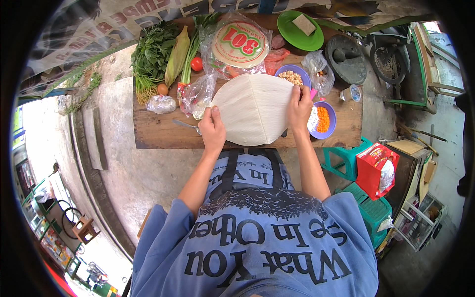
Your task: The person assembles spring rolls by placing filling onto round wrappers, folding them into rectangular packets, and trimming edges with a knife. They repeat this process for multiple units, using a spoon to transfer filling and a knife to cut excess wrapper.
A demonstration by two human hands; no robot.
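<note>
Between both hands I hold a large round, off-white spring roll wrapper over the near side of the wooden table, with a crease down its middle. My left hand pinches its left edge, thumb on top. On the right edge my right hand grips it the same way. Whether it is one sheet or a stack, I cannot tell. Beyond it lies a clear plastic packet of round wrappers. Near my right hand stand a purple bowl of chopped light brown bits and a purple bowl of orange dice and white stuff.
On the wooden table are leafy greens, corn, a tomato, an egg, a spoon, a green plate, a stone mortar and a glass. Green stools and a red bag stand right.
</note>
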